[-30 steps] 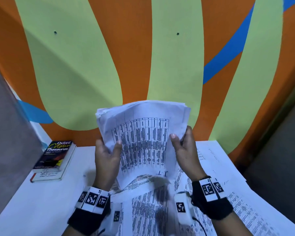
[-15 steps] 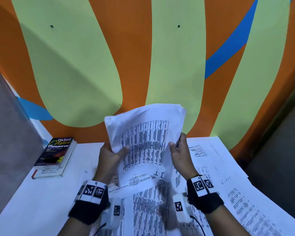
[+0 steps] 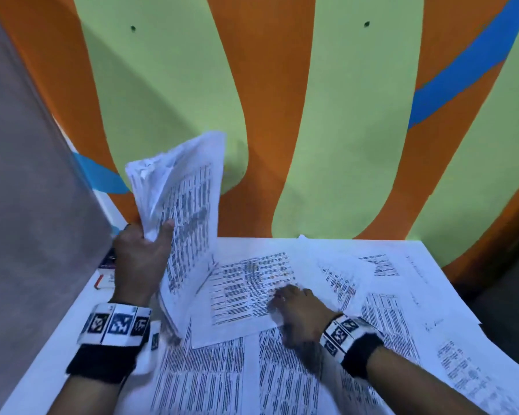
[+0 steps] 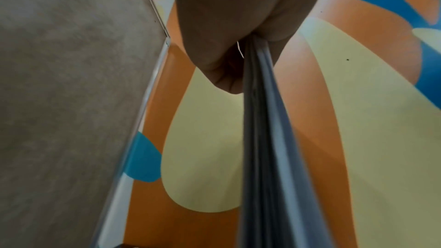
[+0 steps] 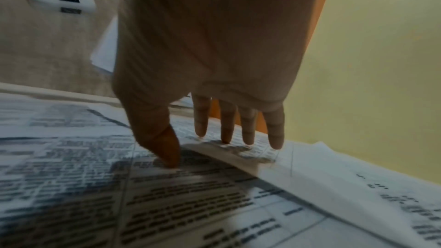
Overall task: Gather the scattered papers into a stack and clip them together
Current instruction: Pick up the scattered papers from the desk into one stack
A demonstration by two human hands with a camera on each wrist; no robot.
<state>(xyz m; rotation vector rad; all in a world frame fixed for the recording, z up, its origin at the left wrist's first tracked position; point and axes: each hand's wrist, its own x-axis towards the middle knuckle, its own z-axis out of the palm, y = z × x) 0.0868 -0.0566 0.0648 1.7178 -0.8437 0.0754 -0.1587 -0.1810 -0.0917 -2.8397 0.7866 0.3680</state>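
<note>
Holding a bunch of papers [image 3: 180,223] up on its edge, the left hand [image 3: 140,259] is squeezing them between thumb and curled fingers. In the left wrist view the bunch [image 4: 264,139] is hanging down thin and grey from the thumb. The bottom of the bunch is standing on the table beside the left wrist.

The right hand [image 3: 297,310] is lying down on a loose sheet [image 3: 243,292] with its fingers [image 5: 226,123] straight and spread. The fingertips are touching the sheet and the thumb is pressing the paper under it. It is not gripping anything.

More printed sheets [image 3: 402,324] are lying all over the white table [image 3: 36,381], some on top of each other. A book [image 3: 107,265] is peeking out behind the left hand. A wall [image 3: 342,115] painted orange, green and blue is standing behind the table.
</note>
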